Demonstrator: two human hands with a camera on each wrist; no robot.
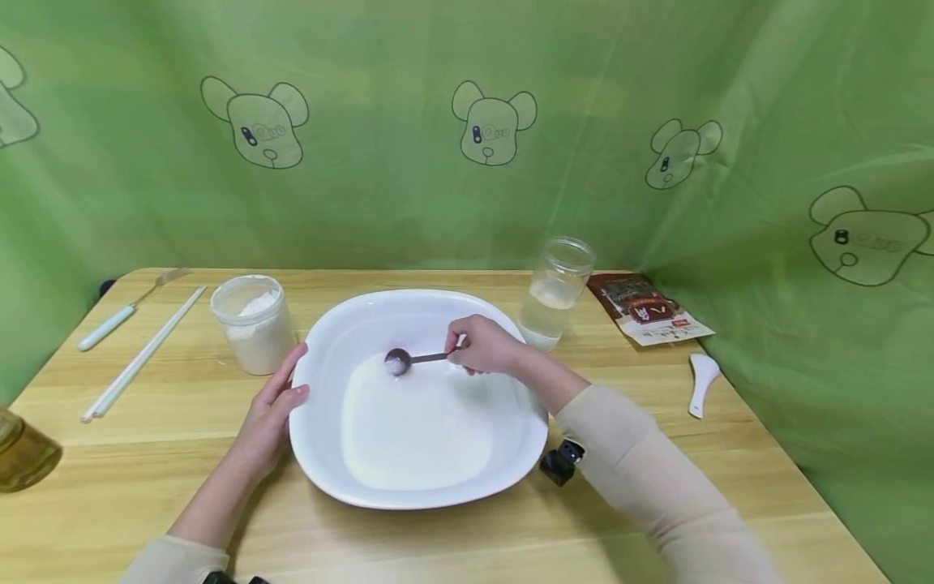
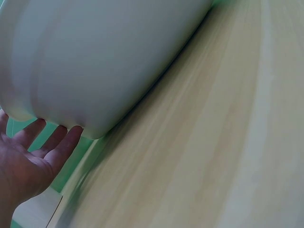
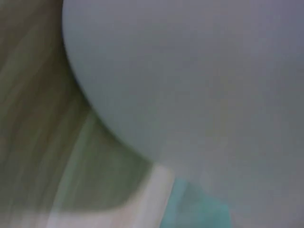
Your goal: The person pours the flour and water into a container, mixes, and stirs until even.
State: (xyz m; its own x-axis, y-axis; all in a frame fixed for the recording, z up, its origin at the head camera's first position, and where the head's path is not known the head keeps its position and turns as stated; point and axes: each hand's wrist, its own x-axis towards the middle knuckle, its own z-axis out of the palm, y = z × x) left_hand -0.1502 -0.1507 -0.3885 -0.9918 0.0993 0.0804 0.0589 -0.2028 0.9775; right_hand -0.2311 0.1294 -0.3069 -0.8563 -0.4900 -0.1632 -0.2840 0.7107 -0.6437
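A large white basin [image 1: 419, 300] stands mid-table with a white layer across its bottom; I cannot tell whether that is powder or liquid. My left hand [image 1: 268, 418] holds the basin's left side, thumb at the rim. In the left wrist view, the fingertips of the left hand [image 2: 33, 159] touch the basin's outer wall [image 2: 104, 61]. Inside the basin, my right hand [image 1: 485, 345] pinches the handle end of a dark measuring spoon [image 1: 426, 358]. Something white lies in the spoon's round bowl. The right wrist view shows only the basin's outer wall [image 3: 190, 85], hiding the right hand.
Left of the basin stand a jar of white powder [image 1: 255, 332], chopsticks [image 1: 146, 353] and a blue-handled fork [image 1: 109, 326]. An amber jar [image 1: 25, 454] is at the left edge. Rightward are a glass of cloudy liquid [image 1: 550, 304], a packet [image 1: 649, 308] and a white spoon [image 1: 702, 381].
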